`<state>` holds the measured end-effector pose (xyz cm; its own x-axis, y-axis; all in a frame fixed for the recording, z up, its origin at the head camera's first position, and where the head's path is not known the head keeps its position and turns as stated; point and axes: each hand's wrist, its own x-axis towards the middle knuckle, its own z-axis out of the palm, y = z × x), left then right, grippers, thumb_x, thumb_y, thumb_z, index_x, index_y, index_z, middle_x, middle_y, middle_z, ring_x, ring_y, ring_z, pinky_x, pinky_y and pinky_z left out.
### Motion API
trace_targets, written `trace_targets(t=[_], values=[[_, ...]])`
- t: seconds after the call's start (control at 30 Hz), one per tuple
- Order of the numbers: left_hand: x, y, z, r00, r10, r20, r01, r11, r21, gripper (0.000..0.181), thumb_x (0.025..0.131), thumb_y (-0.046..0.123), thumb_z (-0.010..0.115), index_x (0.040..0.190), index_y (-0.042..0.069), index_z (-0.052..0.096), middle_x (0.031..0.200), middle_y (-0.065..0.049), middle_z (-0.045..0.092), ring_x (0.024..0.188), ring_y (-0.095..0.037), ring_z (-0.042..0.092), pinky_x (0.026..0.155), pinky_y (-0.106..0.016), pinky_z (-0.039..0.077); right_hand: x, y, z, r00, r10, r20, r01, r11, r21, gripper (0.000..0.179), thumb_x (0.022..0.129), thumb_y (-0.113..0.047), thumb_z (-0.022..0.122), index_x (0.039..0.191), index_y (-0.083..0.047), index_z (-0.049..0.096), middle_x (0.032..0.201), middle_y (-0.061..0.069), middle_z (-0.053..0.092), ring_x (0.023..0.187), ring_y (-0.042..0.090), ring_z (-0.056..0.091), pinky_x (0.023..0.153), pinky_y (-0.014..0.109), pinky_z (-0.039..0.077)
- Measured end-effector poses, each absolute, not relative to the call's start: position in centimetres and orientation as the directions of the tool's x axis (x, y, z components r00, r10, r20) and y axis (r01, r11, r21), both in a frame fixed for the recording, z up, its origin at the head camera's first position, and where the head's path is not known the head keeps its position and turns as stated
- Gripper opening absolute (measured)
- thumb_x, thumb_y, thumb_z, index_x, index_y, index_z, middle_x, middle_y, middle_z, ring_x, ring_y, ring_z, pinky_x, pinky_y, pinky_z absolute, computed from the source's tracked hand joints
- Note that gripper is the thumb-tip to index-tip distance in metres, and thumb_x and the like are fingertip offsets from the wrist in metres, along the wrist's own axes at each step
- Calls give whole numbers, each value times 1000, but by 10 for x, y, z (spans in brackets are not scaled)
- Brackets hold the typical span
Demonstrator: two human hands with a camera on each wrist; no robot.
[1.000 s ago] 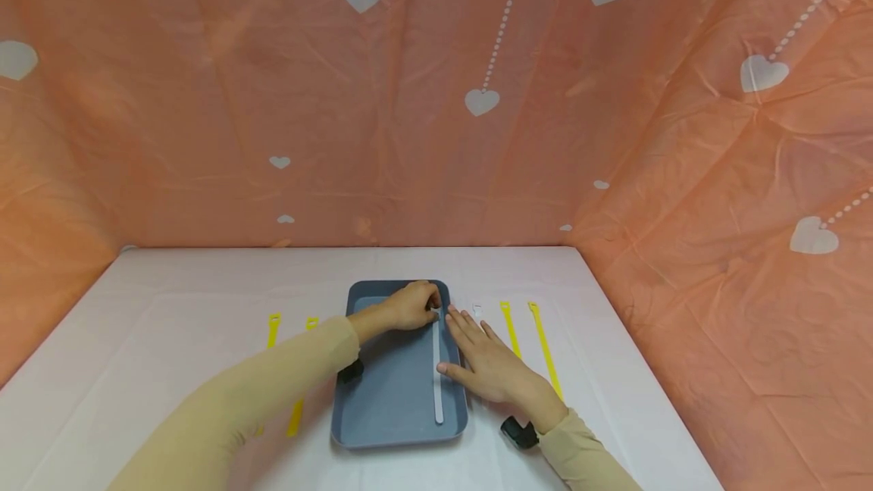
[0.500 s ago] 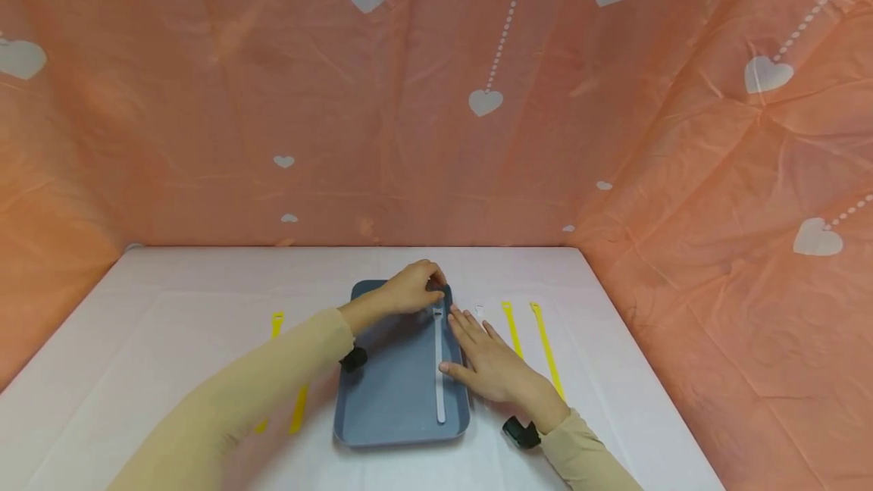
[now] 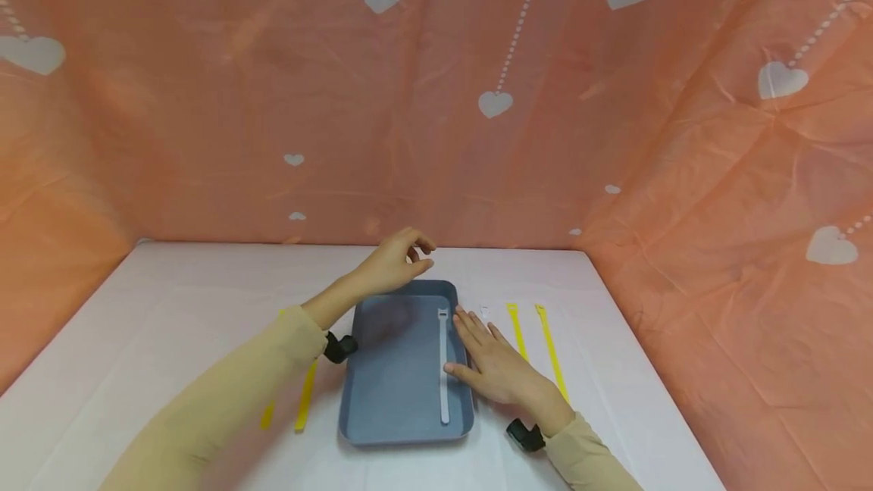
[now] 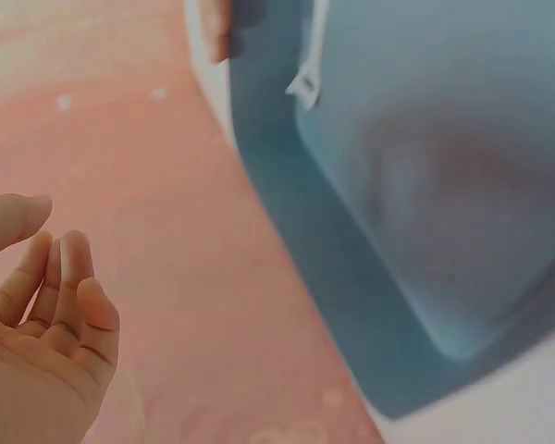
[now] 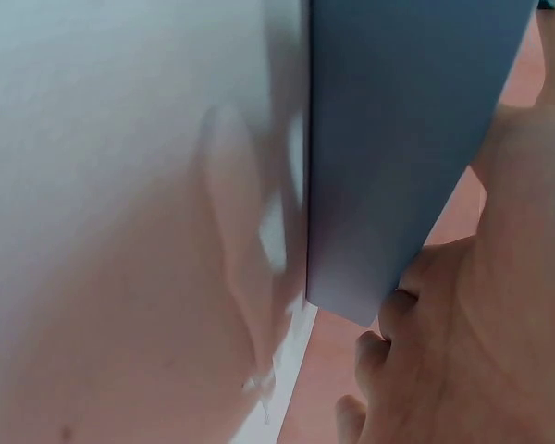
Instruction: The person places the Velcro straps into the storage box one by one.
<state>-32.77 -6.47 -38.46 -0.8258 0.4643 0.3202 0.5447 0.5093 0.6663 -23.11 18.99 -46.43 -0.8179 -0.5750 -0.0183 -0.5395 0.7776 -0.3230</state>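
Note:
A white cable strap (image 3: 444, 370) with a slotted head lies lengthwise inside the grey-blue tray (image 3: 392, 423), along its right side. My left hand (image 3: 392, 260) hovers over the tray's far edge, fingers loosely bent and holding nothing. In the left wrist view the left hand (image 4: 55, 333) hangs apart from the tray, and the strap's head (image 4: 305, 88) shows near the tray wall. My right hand (image 3: 501, 366) rests at the tray's right rim with straight fingers, its thumb reaching over to the strap. In the right wrist view that hand (image 5: 472, 342) lies along the tray's side wall (image 5: 388, 166).
Two yellow straps (image 3: 551, 351) lie on the white table (image 3: 614, 370) right of the tray. Beside them is a white strap end (image 3: 484, 312), mostly hidden by the right hand. Two more yellow straps (image 3: 305, 400) lie left, partly under the left sleeve. A peach curtain (image 3: 436, 135) stands behind.
My left hand has let go of the white strap's head and risen away, up and left past the tray's far edge. The right hand and the strap stay in place.

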Motion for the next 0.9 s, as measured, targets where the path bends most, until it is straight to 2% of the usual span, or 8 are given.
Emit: trace_targets(t=[0.2,0.47,0.73,0.9], values=[[-319,-91,-376,-836,416,358,539,500,678,30,99,12,71,125,1,65,121,-13,64,100,-26,63,86,-40,56,-230,190,-467,-821,-570,-20,-533,780,-329,89,104,-61,48,165,-3,20,175,8,10,160,33,12,127,58,13],[-307,-130,-369,-863,357,358,501,507,701,26,99,11,71,123,3,65,121,-14,63,101,-28,63,83,-41,54,-231,191,-467,-829,-559,-23,-524,790,-319,90,104,-61,49,166,-4,16,175,7,8,160,33,12,127,57,13],[-292,-173,-384,-886,321,334,463,585,666,25,97,8,73,120,4,64,118,-14,64,96,-27,64,77,-38,54,-231,190,-466,-821,-571,-19,-536,781,-322,90,104,-61,48,166,-4,16,175,7,8,160,32,11,127,58,14],[-284,-201,-394,-891,324,318,454,631,629,24,96,5,73,119,2,65,116,-15,64,92,-24,64,79,-33,56,-231,190,-466,-823,-568,-22,-530,780,-334,89,104,-60,49,166,-4,17,175,7,9,160,31,11,127,58,13]])
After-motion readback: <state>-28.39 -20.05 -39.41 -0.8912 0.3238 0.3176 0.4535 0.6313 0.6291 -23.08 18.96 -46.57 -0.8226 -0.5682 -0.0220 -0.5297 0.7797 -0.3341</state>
